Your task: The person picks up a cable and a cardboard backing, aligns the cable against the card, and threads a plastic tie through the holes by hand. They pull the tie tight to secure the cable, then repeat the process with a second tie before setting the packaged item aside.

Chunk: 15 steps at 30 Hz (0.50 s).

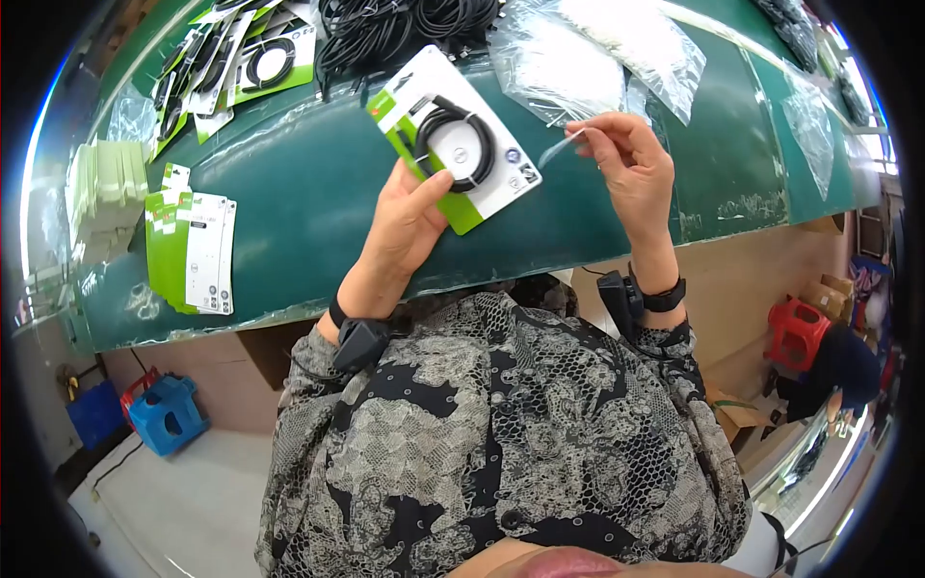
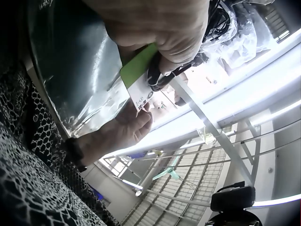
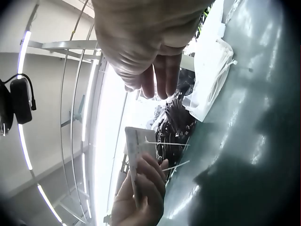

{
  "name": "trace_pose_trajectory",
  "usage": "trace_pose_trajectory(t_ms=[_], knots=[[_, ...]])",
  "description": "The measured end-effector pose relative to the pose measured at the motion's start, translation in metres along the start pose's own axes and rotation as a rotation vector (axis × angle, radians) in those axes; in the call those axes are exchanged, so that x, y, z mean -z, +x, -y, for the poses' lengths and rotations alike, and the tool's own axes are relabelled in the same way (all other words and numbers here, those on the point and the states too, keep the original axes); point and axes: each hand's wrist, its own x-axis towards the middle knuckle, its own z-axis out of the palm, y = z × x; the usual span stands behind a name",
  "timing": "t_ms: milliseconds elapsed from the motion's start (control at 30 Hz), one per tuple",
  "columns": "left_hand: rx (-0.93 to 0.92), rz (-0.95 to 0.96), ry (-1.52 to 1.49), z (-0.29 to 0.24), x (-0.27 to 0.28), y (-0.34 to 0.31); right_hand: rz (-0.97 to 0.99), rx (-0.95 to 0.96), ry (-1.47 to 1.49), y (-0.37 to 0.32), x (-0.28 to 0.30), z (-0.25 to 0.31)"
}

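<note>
My left hand (image 1: 409, 217) grips a green-and-white packaging card (image 1: 511, 183), thumb on its front, tilted above the green table. A coiled black cable (image 1: 488, 144) lies against the card's front. To the right of the card, my right hand (image 1: 631, 173) pinches a thin translucent strip (image 1: 557, 149) between thumb and forefinger. In the right wrist view, thin white cable ties (image 3: 167, 143) stick out from the card's back (image 3: 134, 150). The left wrist view shows the right hand (image 2: 117, 134) near the card's lower corner (image 2: 141, 96).
Plastic bags of white ties (image 1: 559, 67) and a heap of black cables (image 1: 385, 39) lie at the back of the table (image 1: 318, 193). Carded cables (image 1: 270, 63) are piled back left; flat cards (image 1: 207, 250) and a pale stack (image 1: 106, 193) stand left. Another person (image 1: 838, 366) is at right.
</note>
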Motion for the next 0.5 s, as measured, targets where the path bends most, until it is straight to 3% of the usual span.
trace_pose_trajectory(t_ms=[67,233,367,500], knots=[[0.011,0.027,-0.027,0.001,-0.007,0.004,0.026,0.116,0.069,-0.001,-0.003,-0.010],[0.001,0.132,-0.109,0.002,-0.014,0.005,-0.062,0.172,0.087,-0.002,-0.012,-0.021],[-0.011,0.143,-0.128,-0.002,-0.014,0.005,-0.025,0.096,0.226,0.001,-0.012,-0.008],[-0.002,0.125,-0.118,-0.003,-0.015,0.006,0.146,-0.005,0.101,-0.003,-0.013,-0.005]])
